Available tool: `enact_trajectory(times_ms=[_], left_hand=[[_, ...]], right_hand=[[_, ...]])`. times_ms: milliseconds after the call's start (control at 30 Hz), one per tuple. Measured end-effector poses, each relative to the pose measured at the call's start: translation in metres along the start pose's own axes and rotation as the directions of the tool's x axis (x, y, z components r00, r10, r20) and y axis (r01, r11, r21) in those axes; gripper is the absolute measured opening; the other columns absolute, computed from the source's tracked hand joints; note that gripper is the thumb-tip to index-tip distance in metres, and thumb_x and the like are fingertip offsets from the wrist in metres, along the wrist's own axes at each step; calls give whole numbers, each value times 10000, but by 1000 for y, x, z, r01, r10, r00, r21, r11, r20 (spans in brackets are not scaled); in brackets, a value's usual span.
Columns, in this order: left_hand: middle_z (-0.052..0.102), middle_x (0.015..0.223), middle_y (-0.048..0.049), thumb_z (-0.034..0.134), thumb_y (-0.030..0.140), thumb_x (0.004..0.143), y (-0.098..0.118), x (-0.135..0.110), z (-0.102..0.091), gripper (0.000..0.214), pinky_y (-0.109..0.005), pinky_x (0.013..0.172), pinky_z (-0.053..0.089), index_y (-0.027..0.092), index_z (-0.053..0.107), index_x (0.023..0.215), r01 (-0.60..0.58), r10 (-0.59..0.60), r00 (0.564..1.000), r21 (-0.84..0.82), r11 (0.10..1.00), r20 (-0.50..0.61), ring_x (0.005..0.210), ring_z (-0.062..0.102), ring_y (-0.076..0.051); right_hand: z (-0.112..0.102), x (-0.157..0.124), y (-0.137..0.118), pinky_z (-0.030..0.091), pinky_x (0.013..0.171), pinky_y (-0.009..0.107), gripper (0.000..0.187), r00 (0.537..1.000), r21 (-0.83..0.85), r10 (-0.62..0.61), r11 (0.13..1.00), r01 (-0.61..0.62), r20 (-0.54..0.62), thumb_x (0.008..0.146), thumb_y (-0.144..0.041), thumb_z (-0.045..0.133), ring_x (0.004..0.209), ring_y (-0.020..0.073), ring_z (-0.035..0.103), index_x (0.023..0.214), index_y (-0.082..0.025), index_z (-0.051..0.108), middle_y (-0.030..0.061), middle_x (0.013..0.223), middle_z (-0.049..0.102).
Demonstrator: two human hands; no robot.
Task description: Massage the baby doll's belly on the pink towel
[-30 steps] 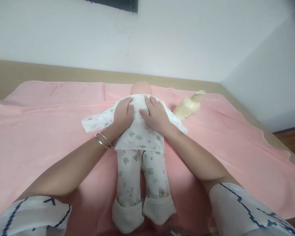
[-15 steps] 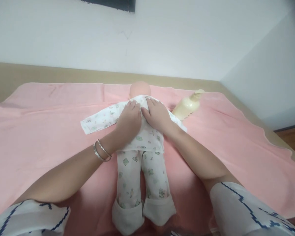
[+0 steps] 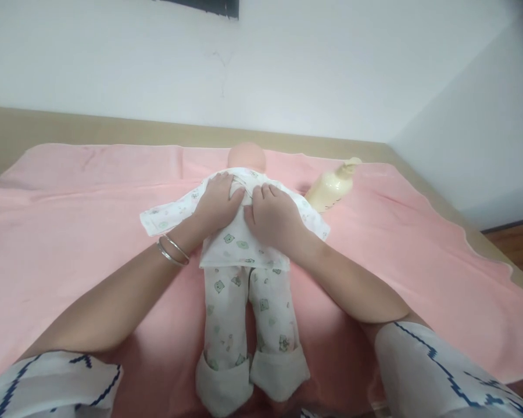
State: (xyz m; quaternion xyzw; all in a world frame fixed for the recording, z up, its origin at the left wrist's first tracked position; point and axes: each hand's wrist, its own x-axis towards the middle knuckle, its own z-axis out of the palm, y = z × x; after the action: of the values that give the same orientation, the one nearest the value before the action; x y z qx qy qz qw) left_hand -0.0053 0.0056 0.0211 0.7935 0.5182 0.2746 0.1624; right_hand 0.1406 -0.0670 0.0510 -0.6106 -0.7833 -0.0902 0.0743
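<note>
A bald baby doll [image 3: 246,155] lies stretched out in the middle, its face out of sight. It wears a white printed top [image 3: 239,247] and matching trousers [image 3: 226,310] with wide turned-up cuffs. My left hand [image 3: 220,202] rests flat on the upper left of the top, fingers pointing toward the doll's head. On the upper right of the top lies my right hand [image 3: 275,217], fingers stretched but slightly bent over the cloth. Both hands are open and grip nothing that I can see. A small gap separates them at the doll's midline.
Under the doll spreads a pink blanket [image 3: 91,244] on a beige surface [image 3: 70,125]. A pale yellow pump bottle [image 3: 331,188] lies tilted beside the doll's right-hand sleeve. A white wall [image 3: 113,64] rises behind, meeting a side wall at the right.
My left hand has slid outward to the left and slightly up on the top. My right hand has shifted a little toward the waist. The doll and bottle keep their places.
</note>
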Motion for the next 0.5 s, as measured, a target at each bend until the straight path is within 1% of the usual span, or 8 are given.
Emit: enact_trajectory(times_ms=[100,167,267,333,433,500], left_hand=[[653,1319,-181,356,369,984,1,-2,1,438,-525,1206,412,104,619,1213,-25,25,1000,42,999,-12,1303,566,-322],[642,1338,-198,350,355,991,5,-5,1,449,-534,1209,413,83,610,1235,-34,36,999,84,996,-16,1318,560,-330],[639,1354,-205,338,264,983,13,-14,4,415,-533,1236,397,74,618,1224,-50,56,998,127,991,-42,1361,547,-325],[640,1371,-195,314,200,974,19,-20,7,413,-522,1258,384,80,630,1210,-76,83,995,123,990,-56,1403,528,-305],[623,1419,-188,301,170,968,26,-26,8,424,-521,1277,371,82,638,1209,-95,101,993,90,991,-58,1452,493,-286],[610,1442,-191,326,174,957,28,-26,5,409,-521,1280,369,81,651,1187,-77,80,996,59,995,-39,1459,487,-292]], right_hand=[[5,5,5,425,1121,454,453,1000,59,8,998,-8,-8,1039,-281,357,1318,362,557,1295,12,587,267,1355,640],[6,10,10,415,1152,454,462,1000,112,25,993,-27,15,1053,-296,341,1390,345,518,1320,-7,583,252,1425,608],[4,17,17,430,1147,443,480,996,182,51,981,-64,77,1074,-344,327,1416,330,504,1314,-29,598,236,1450,597],[3,21,21,401,1179,439,496,993,207,56,975,-77,105,1075,-353,348,1451,331,469,1351,-9,574,246,1493,557],[3,26,25,370,1204,449,501,993,236,51,969,-75,108,1068,-348,386,1473,341,440,1384,6,546,254,1527,518],[4,25,25,387,1186,457,483,994,245,52,967,-74,98,1065,-352,393,1447,347,465,1366,-12,557,240,1514,533]])
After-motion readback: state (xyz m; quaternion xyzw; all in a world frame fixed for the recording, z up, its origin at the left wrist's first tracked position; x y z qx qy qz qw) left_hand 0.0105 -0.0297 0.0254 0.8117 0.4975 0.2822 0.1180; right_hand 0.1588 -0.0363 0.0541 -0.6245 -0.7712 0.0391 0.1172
